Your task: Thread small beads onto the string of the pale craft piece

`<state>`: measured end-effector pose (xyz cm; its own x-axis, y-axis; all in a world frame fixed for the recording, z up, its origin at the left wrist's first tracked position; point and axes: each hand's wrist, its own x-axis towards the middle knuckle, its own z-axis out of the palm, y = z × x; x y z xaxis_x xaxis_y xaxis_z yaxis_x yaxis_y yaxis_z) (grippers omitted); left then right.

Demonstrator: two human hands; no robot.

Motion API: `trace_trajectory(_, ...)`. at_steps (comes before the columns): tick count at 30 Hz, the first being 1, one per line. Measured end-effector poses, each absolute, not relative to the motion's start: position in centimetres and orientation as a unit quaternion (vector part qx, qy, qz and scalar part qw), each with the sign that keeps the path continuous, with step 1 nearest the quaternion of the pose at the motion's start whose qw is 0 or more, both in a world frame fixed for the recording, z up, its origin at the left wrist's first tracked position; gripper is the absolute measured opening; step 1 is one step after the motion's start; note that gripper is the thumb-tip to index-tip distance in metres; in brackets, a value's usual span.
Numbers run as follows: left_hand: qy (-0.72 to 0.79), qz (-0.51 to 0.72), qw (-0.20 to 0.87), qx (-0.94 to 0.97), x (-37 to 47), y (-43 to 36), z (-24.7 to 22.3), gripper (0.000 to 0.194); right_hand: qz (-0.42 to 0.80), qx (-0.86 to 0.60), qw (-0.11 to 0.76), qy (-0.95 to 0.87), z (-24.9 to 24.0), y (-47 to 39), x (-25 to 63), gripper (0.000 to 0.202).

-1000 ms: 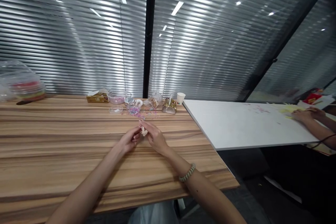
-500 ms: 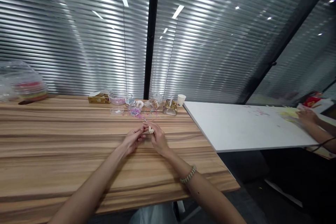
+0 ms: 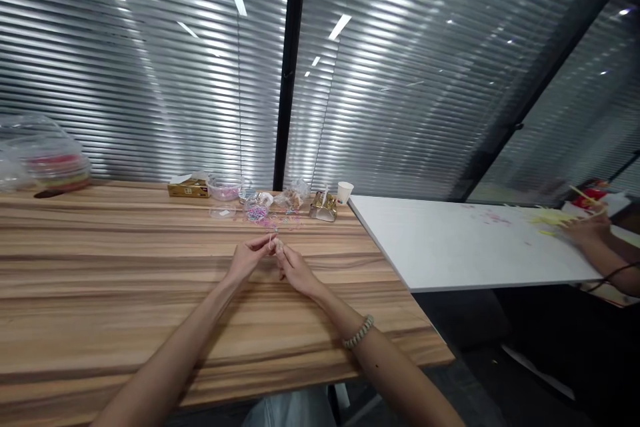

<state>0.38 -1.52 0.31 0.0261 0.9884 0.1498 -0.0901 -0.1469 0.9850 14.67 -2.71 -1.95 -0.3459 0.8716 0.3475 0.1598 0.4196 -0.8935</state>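
Observation:
My left hand [image 3: 247, 258] and my right hand [image 3: 297, 272] meet above the wooden table [image 3: 125, 280], fingertips close together. Between the right thumb and fingers sits a small cream-white piece [image 3: 278, 246], mostly covered; its kind is too small to make out. The left fingertips pinch a thin pale strand [image 3: 271, 239] that stands up beside that piece. Just beyond the hands lie scattered small pink and purple bits [image 3: 275, 222] and a clear tub of coloured bits [image 3: 257, 212].
Along the back edge stand a gold box [image 3: 189, 188], a pink-filled tub [image 3: 225, 192], crumpled clear wrapping [image 3: 296, 196], a gold tissue pack [image 3: 324, 206] and a paper cup [image 3: 345, 192]. Stacked containers in plastic [image 3: 57, 163] sit far left. At a white table [image 3: 435, 240], another person's hand [image 3: 593, 223] holds yellow strips.
My right hand has turned, and its fingers now cover most of the cream-white piece. My left fingertips have come up beside it. The other person's hand has lifted yellow strips.

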Motion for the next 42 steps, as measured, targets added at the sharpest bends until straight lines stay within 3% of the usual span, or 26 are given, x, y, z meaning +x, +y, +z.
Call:
trace_trajectory(11,0.391,0.511,0.519,0.563,0.2,-1.2,-0.3,0.043,0.615,-0.329,0.389,-0.602,-1.1,-2.8,15.1,0.049)
trace_trajectory(23,0.404,0.539,0.521,0.525,0.5,-1.7,0.5,0.037,0.624,-0.359,0.347,-0.601,-0.5,-2.9,15.1,0.044)
trace_trajectory(28,0.439,0.553,0.502,0.499,0.5,-1.7,0.6,0.041,0.533,-0.358,0.372,-0.670,-0.7,-2.8,15.3,0.037)
trace_trajectory(35,0.451,0.543,0.510,0.491,0.3,-1.9,0.7,0.043,0.271,-0.367,0.348,-0.819,-0.8,-2.9,15.6,0.031)
trace_trajectory(42,0.477,0.516,0.501,0.505,0.1,-1.6,0.2,0.048,0.169,-0.395,0.303,-0.851,-1.0,-2.7,16.3,0.029)
